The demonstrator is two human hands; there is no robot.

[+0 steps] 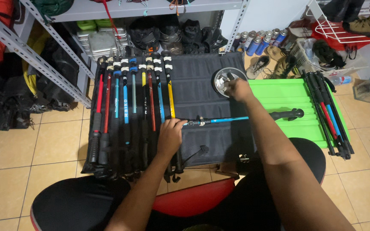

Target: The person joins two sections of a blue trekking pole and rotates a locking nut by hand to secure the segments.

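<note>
Hands work over a black mat (202, 81) spread on the tiled floor (35, 149) in front of a metal shelf rack (43, 60). The left hand (170, 136) grips the end of a blue trekking pole (219, 120), fingers closed around the shaft near a clamp lock; the pole lies crosswise on the mat, its black handle (287, 114) resting on a green tray (287, 96) that adjoins the mat's right edge. The right hand (238, 89) reaches into a round metal dish (219, 77) near the mat's far right corner, fingers curled together on small parts inside; what is pinched cannot be told. A row of trekking poles (129, 111) in red, blue, yellow and black lies side by side along the mat's left half, handles toward the person. Folded poles (330, 115) lie along the tray's right edge. Gas canisters (260, 40) stand beyond the mat's far right corner.
</note>
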